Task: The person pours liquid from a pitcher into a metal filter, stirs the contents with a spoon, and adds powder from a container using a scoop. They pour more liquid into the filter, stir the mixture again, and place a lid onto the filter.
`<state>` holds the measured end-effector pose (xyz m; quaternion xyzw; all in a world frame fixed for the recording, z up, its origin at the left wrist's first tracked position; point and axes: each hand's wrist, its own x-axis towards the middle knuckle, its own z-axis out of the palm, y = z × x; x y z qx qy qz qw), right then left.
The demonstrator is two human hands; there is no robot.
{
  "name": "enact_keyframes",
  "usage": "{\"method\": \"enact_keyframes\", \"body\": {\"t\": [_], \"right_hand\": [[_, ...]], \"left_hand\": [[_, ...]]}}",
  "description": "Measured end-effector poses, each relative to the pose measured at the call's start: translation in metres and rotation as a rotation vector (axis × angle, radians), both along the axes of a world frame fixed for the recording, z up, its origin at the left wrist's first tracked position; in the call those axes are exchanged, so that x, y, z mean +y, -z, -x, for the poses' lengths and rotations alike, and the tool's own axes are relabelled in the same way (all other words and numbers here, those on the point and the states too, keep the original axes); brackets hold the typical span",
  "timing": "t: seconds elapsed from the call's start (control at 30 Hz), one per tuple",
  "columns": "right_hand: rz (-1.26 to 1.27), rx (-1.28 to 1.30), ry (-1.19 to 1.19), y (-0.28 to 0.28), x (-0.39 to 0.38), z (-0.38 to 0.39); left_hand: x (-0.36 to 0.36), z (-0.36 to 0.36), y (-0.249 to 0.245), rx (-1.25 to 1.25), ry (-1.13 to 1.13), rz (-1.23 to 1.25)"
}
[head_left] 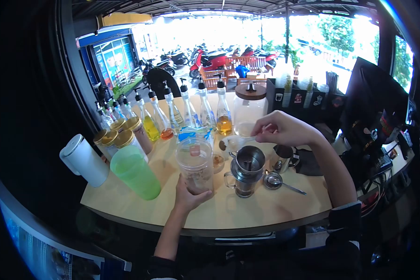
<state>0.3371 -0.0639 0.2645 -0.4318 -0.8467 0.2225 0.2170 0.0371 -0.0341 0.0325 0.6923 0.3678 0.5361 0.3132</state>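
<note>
Head view: person stands at the near edge of a pale wooden counter (275,205). Left hand (187,196) wrapped round the base of a clear plastic container (194,161), near centre, upright, lid off, a low brownish layer in the bottom. Right hand (284,130) is raised over the middle of the counter, fingers pinched narrow on the handle of a white spoon (240,140). The spoon's bowl points left and hangs between the container's rim and a metal drip filter (248,161) sitting on a glass mug (240,184) just right of the container. A brown smudge shows at the bowl's tip; cannot tell whether it is a load. Small steel cup (282,156) and a round metal strainer (271,179) lie right of the mug. Left of the container: green tumbler (135,173), white jug (84,161), gold-lidded jars (121,135). Far side: a row of pump bottles (191,109), and a big glass jar with wooden lid (249,105). Judged step: spooning between container and filter, spoon mid-transfer. A move to the filter calls for a level bowl, a short travel right and down, then a tip over the open top; the left hand's job is to keep the container from sliding.
</note>
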Motion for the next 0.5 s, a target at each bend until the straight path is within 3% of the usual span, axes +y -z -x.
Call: {"method": "enact_keyframes", "body": {"t": [0.1,0.3,0.5], "right_hand": [[0.006,0.035,0.105,0.01,-0.022,-0.018],[-0.221,0.025,0.321,0.038,-0.048,-0.033],[-0.222,0.03,0.386,0.052,-0.059,-0.03]], "left_hand": [[0.004,0.001,0.006,-0.027,0.017,0.043],[0.007,0.001,0.012,-0.009,-0.006,0.01],[0.0,-0.004,0.005,-0.129,0.058,0.1]]}}
